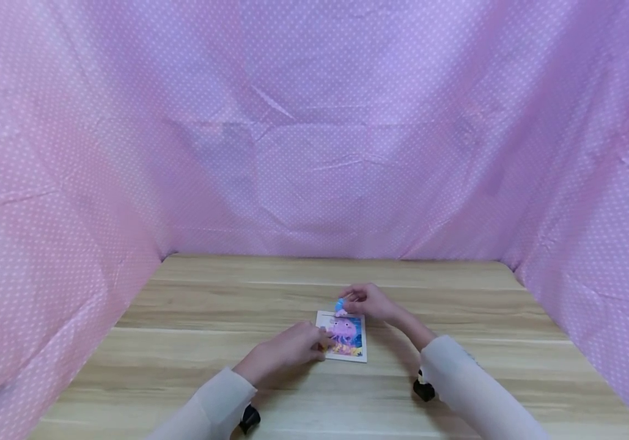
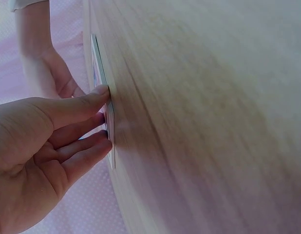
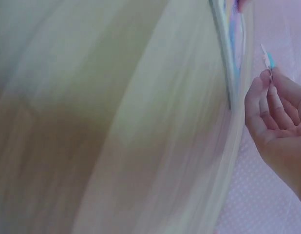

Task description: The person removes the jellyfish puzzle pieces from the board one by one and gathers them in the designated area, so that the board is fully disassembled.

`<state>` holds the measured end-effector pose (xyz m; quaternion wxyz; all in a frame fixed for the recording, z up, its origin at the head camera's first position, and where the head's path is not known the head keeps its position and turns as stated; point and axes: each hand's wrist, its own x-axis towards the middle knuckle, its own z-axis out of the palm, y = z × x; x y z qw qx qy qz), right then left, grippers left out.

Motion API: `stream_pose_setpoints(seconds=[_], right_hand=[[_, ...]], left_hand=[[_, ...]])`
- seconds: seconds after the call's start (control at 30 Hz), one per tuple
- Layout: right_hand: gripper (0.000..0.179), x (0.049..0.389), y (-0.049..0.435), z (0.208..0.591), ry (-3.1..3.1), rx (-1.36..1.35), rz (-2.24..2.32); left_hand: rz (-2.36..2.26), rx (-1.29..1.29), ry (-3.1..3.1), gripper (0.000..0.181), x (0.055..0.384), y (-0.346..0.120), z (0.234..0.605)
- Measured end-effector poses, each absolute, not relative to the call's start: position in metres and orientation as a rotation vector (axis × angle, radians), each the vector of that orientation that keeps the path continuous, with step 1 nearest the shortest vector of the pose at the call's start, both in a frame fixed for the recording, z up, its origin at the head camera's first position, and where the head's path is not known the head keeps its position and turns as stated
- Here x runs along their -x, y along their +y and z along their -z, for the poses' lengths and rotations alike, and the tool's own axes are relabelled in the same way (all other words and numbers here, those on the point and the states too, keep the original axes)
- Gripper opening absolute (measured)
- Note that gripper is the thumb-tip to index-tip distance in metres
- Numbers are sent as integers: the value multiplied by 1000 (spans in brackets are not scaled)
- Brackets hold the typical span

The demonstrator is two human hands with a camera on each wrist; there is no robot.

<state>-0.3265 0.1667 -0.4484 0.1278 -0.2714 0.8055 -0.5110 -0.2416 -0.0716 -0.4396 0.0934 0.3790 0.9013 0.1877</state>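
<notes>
A small jigsaw puzzle board (image 1: pixel 362 351) with a pink jellyfish picture and a white border lies flat on the table. At its lower left corner my left hand (image 1: pixel 299 343) holds it, thumb at the edge and fingertips on the picture. The left wrist view shows this hand (image 2: pixel 53 146) beside the thin board (image 2: pixel 96 53). Above the board's top edge, my right hand (image 1: pixel 371 302) pinches a blue and pink puzzle piece (image 1: pixel 339 307) between thumb and fingers. In the right wrist view the piece (image 3: pixel 271 60) stands up from the fingertips, apart from the board.
The wooden table (image 1: pixel 226 293) stretches out around the board on all sides. A pink dotted cloth (image 1: pixel 314 183) hangs behind the table and along both sides. Dark wrist devices (image 1: pixel 423 388) show under the pale sleeves.
</notes>
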Motion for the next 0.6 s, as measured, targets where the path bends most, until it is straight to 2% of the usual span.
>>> stream_pose_setpoints(seconds=[0.27,0.6], right_hand=[[22,323,191,450,2336,646,1631],[17,326,227,449,2515,805,1414]], left_hand=[[-565,-1091,2670,32,239,-73,443],[-573,-1133,2687,30,240,-73,442]])
